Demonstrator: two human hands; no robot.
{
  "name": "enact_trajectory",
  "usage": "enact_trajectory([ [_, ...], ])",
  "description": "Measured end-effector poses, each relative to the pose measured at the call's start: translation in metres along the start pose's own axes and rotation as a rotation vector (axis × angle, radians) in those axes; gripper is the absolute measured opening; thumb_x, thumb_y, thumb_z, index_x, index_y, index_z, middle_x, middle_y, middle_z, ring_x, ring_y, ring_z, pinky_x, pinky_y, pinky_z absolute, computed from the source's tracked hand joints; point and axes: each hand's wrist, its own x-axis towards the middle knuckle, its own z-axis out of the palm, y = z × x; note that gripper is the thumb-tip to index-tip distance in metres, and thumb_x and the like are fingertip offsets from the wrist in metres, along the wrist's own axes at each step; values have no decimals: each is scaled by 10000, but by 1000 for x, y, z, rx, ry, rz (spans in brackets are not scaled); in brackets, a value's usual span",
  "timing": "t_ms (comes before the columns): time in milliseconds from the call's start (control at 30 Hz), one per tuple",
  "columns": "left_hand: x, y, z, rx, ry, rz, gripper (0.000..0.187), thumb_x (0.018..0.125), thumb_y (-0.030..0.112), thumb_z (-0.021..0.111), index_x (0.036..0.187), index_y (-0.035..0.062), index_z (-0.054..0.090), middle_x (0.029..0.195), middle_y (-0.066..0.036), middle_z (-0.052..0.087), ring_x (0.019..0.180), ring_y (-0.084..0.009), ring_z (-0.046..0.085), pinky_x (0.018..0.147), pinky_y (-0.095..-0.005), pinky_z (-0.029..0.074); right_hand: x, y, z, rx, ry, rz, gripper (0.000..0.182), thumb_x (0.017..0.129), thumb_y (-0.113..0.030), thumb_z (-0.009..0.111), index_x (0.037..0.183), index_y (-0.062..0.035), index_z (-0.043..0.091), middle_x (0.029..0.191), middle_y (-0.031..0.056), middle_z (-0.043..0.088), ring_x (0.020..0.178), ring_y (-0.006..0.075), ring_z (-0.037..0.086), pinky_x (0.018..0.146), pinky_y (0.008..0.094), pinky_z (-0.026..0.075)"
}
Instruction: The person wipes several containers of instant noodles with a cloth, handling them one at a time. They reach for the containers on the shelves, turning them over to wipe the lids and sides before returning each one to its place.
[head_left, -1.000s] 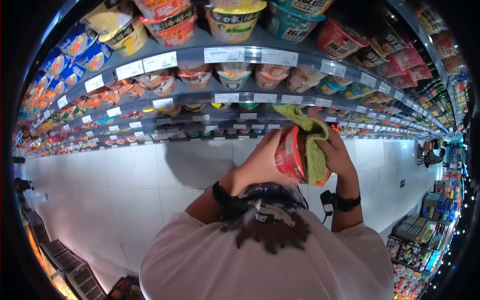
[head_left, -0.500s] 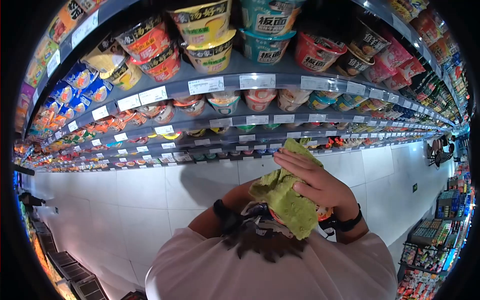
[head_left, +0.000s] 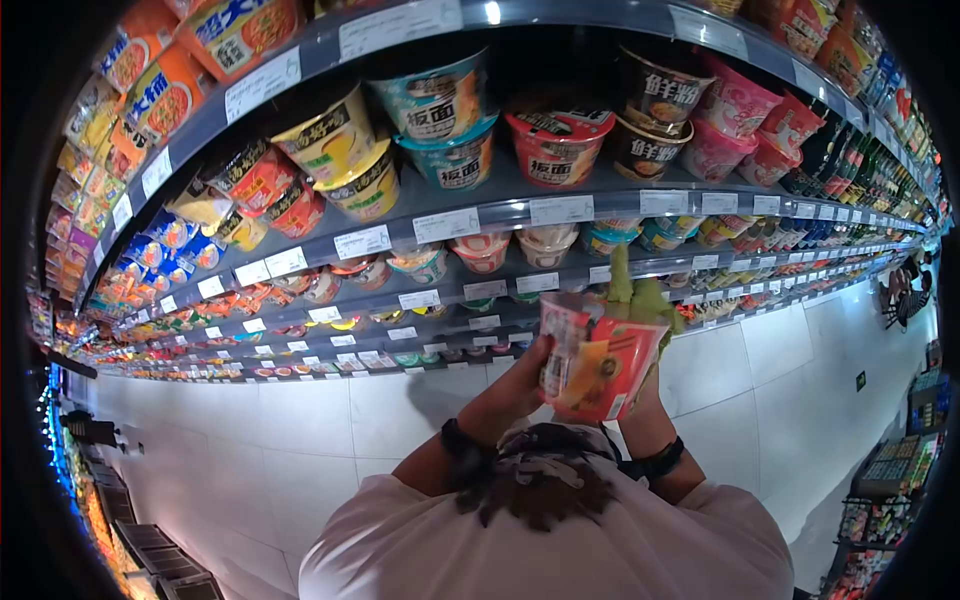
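Note:
In front of me I hold up a red instant noodle tub (head_left: 605, 365), slightly tilted, with a noodle picture on its side. My left hand (head_left: 528, 378) grips it at its left side. A crumpled green cloth (head_left: 636, 300) shows above and behind the tub's right edge. My right hand (head_left: 648, 388) is behind that edge with the cloth, its fingers mostly hidden by the tub. Ahead on the shelf stand a red noodle bowl (head_left: 560, 145) and stacked teal bowls (head_left: 445, 120).
Long shelves (head_left: 600, 195) of instant noodles with white price labels curve across the view. Below lies a pale tiled floor (head_left: 300, 440). Dark crates (head_left: 150, 545) stand at the lower left, and stocked racks (head_left: 885, 470) at the right. People appear small at the far right.
The noodle tub, mostly covered by the cloth before, now shows its side, raised in my left hand. The cloth and my right hand have moved behind it. My view has shifted toward the upper shelves.

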Motion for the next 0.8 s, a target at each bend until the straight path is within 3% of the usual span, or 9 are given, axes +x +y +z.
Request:
enact_trajectory([
  [167,46,-5,4,607,465,280,595,1055,442,470,1524,125,286,1260,-42,596,1125,-178,605,913,-352,522,-2,-43,-10,-90,119,-187,498,1047,-437,441,1381,-69,473,1284,151,600,1152,299,618,1015,459,511],
  [200,49,6,32,401,507,170,702,1029,237,561,1565,76,138,1397,-85,462,1288,-162,468,1071,-326,407,0,-54,-20,-165,157,-190,478,1055,-383,425,1406,-59,460,1346,149,571,1205,303,590,1028,453,502],
  [233,57,-4,30,407,510,166,702,1029,237,561,1565,76,138,1397,-85,462,1288,-162,468,1071,-326,407,3,-60,-29,-158,157,-190,478,1055,-383,425,1406,-59,460,1346,149,571,1205,303,590,1028,453,502],
  [300,71,-35,22,704,401,390,1032,883,220,771,1580,79,24,1507,-109,334,1373,-203,380,1117,-366,372,2,-70,-43,-342,323,-263,447,1060,-339,413,1403,-57,463,1342,152,574,1205,296,592,1023,440,504],
  [333,76,-32,43,677,261,501,1302,694,170,916,1578,66,-35,1556,-132,261,1421,-236,323,1158,-393,329,4,-77,-44,-298,338,-234,436,1062,-298,401,1419,-52,447,1362,149,561,1222,291,584,1024,425,502],
  [500,105,-16,74,898,346,467,1392,620,175,954,1568,27,-55,1536,-192,302,1411,-267,366,1143,-411,365,7,-98,-38,-186,251,-172,471,1060,-306,421,1452,-47,400,1412,142,521,1269,291,550,1071,424,471],
  [600,120,-19,84,1094,407,647,1315,613,164,942,1553,-14,40,1445,-181,432,1321,-271,482,1104,-398,414,4,-106,-25,-21,40,96,499,1059,-321,451,1482,-72,366,1440,131,497,1327,271,505,1120,405,428],
  [700,132,-22,72,1404,460,821,1375,600,179,953,1545,66,-39,1487,-187,316,1359,-284,423,1128,-434,383,-6,-115,-20,-76,-137,199,512,1044,-317,492,1490,-98,367,1451,110,492,1335,262,496,1127,400,418],
  [800,147,-14,65,1410,512,1008,1316,585,226,971,1496,41,40,1415,-197,392,1265,-280,506,1069,-420,434,-6,-121,-29,-30,-93,332,541,1041,-412,472,1498,-137,381,1461,84,491,1316,243,509,1106,422,436],
])
